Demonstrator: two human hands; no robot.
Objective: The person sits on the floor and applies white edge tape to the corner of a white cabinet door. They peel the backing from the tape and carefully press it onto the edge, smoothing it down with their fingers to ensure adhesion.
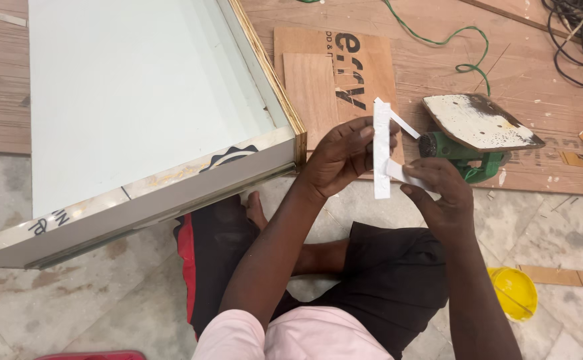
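- Head view looks down on a person seated on the tiled floor [71, 313], both hands raised in front of the knees.
- Left hand [341, 157] pinches a white strip [381, 150], fingers [365, 133] closed on its upper half; the strip stands upright between the hands.
- Right hand [441, 193] has its fingers closed on a second white strip [401, 173] that branches off the first, near its lower half.
- White drawer box [138, 100] with a plywood edge lies just left of the left hand.
- Green power tool [471, 133] with a paint-spattered base lies on the plywood sheet [538, 73], just beyond the right hand.
- Yellow lid [515, 292] sits on the floor by the right forearm.
- Black cables [581, 30] coil at the top right corner.
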